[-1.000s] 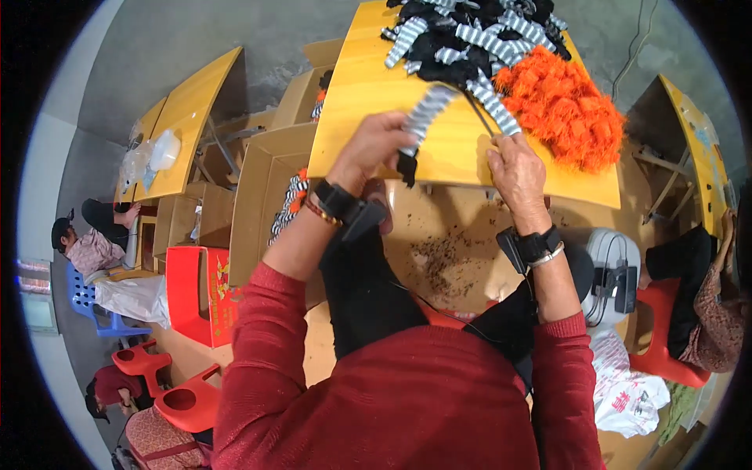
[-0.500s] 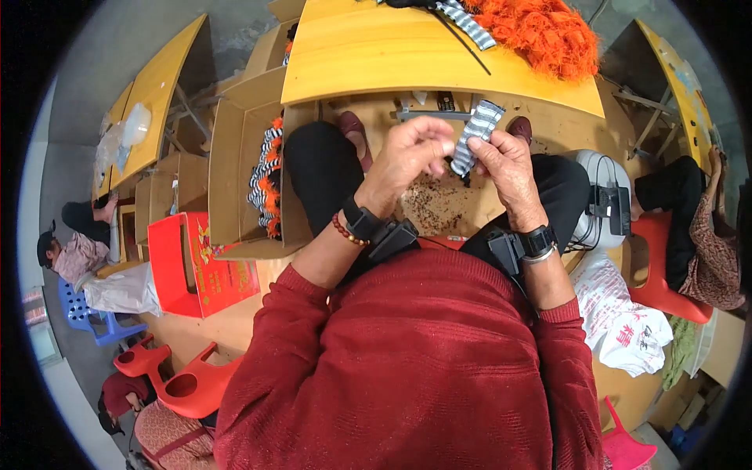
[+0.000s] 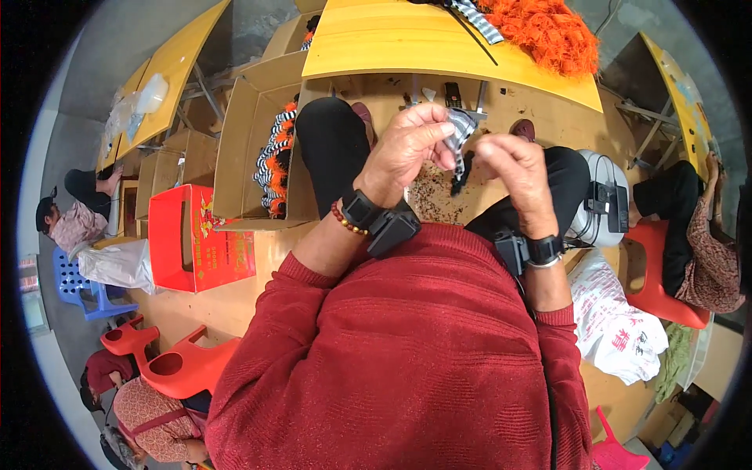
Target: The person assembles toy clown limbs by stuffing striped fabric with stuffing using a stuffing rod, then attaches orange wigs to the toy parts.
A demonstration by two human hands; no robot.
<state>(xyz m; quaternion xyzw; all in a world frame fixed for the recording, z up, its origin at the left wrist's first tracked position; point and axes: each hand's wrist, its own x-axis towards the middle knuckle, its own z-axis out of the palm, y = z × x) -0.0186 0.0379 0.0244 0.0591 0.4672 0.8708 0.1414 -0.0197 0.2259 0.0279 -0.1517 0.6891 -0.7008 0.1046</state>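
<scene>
My left hand [image 3: 411,147] pinches a small grey-and-white striped piece of fabric [image 3: 460,129] between thumb and fingers, in front of my lap. The piece is folded over, and a narrow black end [image 3: 460,178] hangs below it. Just right of it is my right hand [image 3: 513,168], raised with its fingers curled together close to the black end. Whatever may be between those fingertips is too small to make out. On the yellow table [image 3: 376,47] ahead lie another striped strip [image 3: 479,21] and a heap of shaggy orange material [image 3: 544,35].
An open cardboard box [image 3: 243,141] at my left holds striped, orange and black pieces. Beside it stands a red box [image 3: 176,251]. Dark scraps [image 3: 435,202] litter the floor between my legs. A white bag [image 3: 619,329] lies at right, near a seated person [image 3: 709,251].
The striped fabric has passed from my right hand to my left and now hangs folded. My right hand has come off it, slightly to the right. The whole view has shifted a little.
</scene>
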